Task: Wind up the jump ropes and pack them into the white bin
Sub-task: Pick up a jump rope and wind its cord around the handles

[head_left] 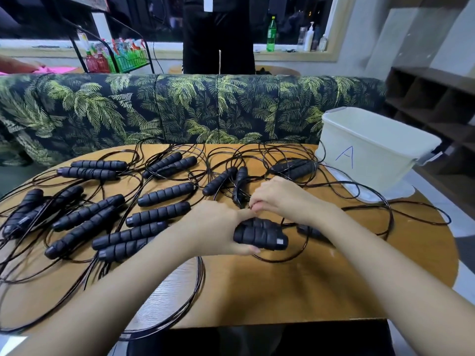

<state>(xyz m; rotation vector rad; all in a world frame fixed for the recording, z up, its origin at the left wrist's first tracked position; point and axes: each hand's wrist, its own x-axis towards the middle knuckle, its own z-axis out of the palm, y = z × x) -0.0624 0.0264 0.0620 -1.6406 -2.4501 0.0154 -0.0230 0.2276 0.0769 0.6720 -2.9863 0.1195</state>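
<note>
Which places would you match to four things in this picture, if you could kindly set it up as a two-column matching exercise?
Things:
1. white bin
2. green bottle
3. paired handles
4. wire rack

Places:
a. gripped by the left hand
b. on the window ledge
c. on the table's far right
d. behind the sofa, at left

Pairs: 1-c, 2-b, 3-a, 4-d

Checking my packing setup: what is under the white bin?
The white bin stands on a flat white piece, perhaps its lid, showing along its near side. The bin covers the rest.
</note>
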